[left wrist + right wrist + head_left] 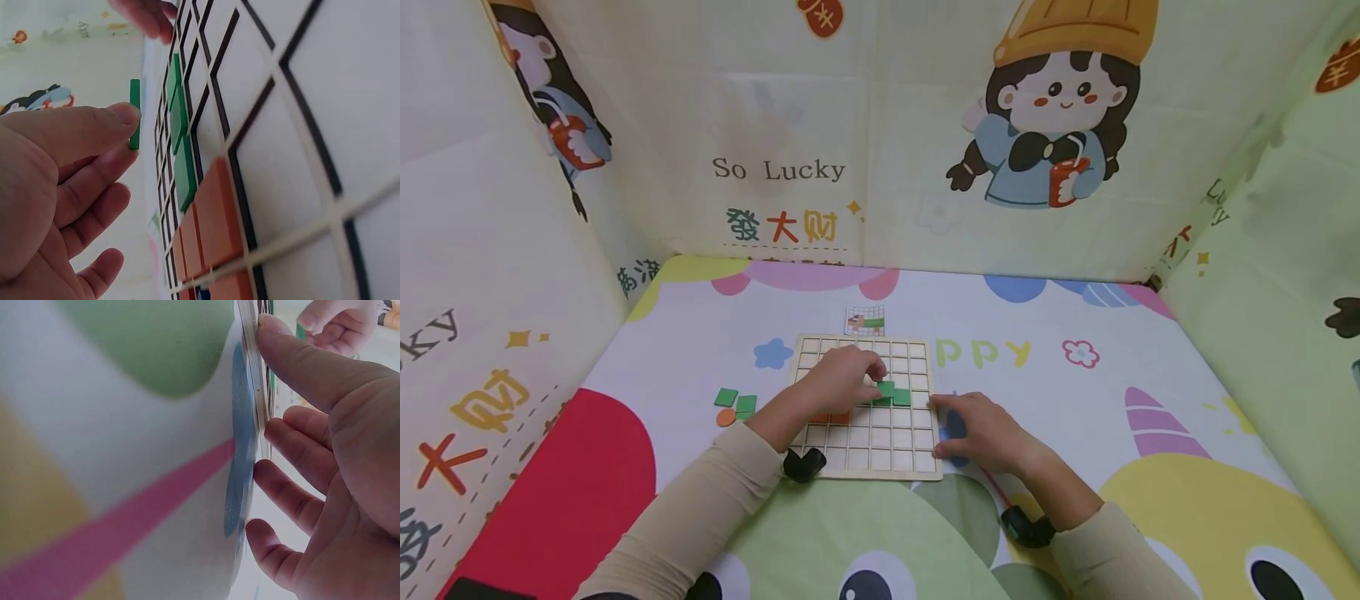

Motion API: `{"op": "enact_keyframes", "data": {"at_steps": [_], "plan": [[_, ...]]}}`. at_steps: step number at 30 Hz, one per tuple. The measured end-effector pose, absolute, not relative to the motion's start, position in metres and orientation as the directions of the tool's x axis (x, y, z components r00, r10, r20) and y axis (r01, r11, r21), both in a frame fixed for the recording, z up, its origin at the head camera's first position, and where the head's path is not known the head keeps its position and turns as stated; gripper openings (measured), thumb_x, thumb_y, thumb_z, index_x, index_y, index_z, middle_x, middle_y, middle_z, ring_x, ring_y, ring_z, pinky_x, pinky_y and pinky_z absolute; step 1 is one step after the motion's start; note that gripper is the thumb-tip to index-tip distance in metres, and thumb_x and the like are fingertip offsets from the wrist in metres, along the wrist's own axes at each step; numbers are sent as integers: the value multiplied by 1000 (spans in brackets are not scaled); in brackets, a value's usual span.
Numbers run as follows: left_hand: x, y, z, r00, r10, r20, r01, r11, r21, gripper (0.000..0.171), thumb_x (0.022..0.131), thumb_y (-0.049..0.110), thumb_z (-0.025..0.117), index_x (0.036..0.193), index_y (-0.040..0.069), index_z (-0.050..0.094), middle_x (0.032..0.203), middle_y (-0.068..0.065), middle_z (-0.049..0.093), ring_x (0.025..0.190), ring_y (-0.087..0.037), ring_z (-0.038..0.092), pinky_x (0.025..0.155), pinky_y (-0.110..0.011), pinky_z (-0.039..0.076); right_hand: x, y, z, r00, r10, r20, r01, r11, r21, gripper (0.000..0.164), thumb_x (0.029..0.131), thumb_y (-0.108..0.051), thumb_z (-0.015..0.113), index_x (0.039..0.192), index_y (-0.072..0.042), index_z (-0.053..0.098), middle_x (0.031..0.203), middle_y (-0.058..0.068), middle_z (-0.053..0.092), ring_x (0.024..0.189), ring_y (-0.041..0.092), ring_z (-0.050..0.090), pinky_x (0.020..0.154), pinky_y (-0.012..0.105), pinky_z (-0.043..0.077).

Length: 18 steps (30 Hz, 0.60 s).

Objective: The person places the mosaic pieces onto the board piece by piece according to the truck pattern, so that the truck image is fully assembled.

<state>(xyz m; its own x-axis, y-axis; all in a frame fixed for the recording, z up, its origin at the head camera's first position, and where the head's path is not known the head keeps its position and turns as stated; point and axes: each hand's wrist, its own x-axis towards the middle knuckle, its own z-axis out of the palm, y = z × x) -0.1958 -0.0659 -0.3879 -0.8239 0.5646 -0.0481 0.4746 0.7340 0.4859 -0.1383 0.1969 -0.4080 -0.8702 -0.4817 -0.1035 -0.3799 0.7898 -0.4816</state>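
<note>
A wooden grid board (917, 467) lies on the table in the head view. Over its middle my left hand (837, 382) pinches a thin green square tile (135, 90) between thumb and finger, held apart from the board in the left wrist view. Several green tiles (185, 174) sit in a row of cells, with orange tiles (215, 219) beside them, partly hidden by my left hand in the head view. My right hand (987, 433) touches the board's right edge with its thumb and fingertips, the fingers loosely bent and not wrapped around it.
Loose green tiles (726, 397) and a round orange piece (726, 417) lie left of the board. Behind the board is a small picture card (865, 320) with a coloured grid pattern. Printed cloth walls (895, 167) enclose the table's back and sides.
</note>
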Motion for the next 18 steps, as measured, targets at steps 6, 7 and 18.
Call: {"op": "enact_keyframes", "data": {"at_steps": [6,7,18], "plan": [[-197,-51,-386,-825,560,-77,467,751,467,20,91,20,74,109,13,70,105,4,69,105,-18,60,95,-38,45,-138,197,-407,-870,-483,-103,-380,788,-485,69,81,-34,83,139,-7,57,130,13,62,121,36,52,99,52,43],[-197,-49,-386,-825,559,-84,463,753,468,20,91,19,74,109,13,70,106,4,69,104,-18,60,94,-38,46,-138,198,-407,-870,-482,-103,-379,788,-485,69,81,-34,83,139,-7,57,130,13,62,121,36,52,99,52,43],[-198,-32,-390,-822,557,-123,452,767,456,21,91,24,74,110,15,71,102,6,68,99,-15,56,91,-35,46,-137,197,-406,-869,-483,-107,-375,784,-494,70,81,-36,84,140,-8,57,130,13,62,121,36,52,99,53,43]]}}
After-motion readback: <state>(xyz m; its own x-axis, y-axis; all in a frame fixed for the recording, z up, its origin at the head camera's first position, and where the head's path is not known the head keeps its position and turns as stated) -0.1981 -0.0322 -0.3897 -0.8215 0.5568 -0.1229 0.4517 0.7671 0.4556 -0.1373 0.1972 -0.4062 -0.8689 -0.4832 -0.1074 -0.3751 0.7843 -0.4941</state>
